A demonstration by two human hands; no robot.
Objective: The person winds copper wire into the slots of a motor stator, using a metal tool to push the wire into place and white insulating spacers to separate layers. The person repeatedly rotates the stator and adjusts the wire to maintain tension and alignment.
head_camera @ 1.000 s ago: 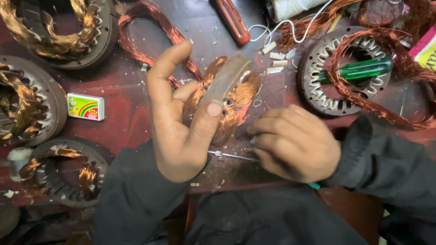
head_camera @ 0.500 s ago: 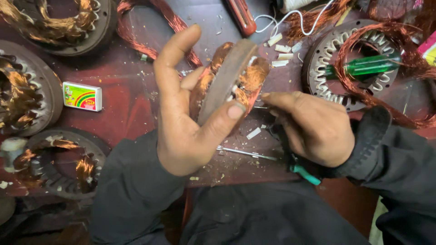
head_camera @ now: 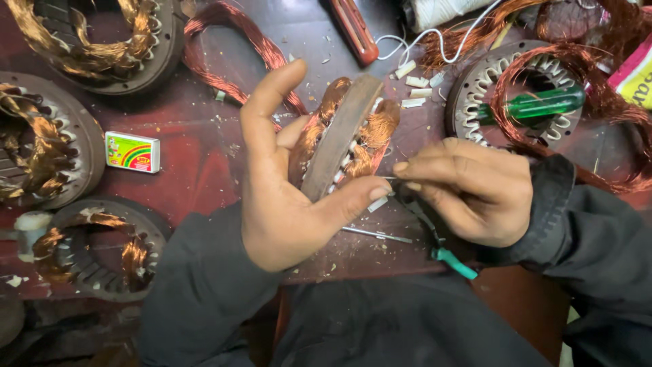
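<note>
nearest, the right hand (head_camera: 468, 194) grips teal-handled pliers (head_camera: 445, 253), now brought up with its fingertips at the round steel stator wound with copper wire (head_camera: 346, 139); the left hand (head_camera: 292, 190) clasps that stator, tilted more upright than a moment ago, above the dark red surface (head_camera: 197, 170), so the slots face the tool; farther off lies a green-handled screwdriver (head_camera: 533, 105)

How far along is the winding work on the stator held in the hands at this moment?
Done: the held stator already carries copper coils in its slots. In hand: the left hand grips it on edge, while the right hand brings a teal-handled tool to its lower rim. Left: a loose copper coil with a green screwdriver lies on another stator, apparently not yet fitted.
</note>
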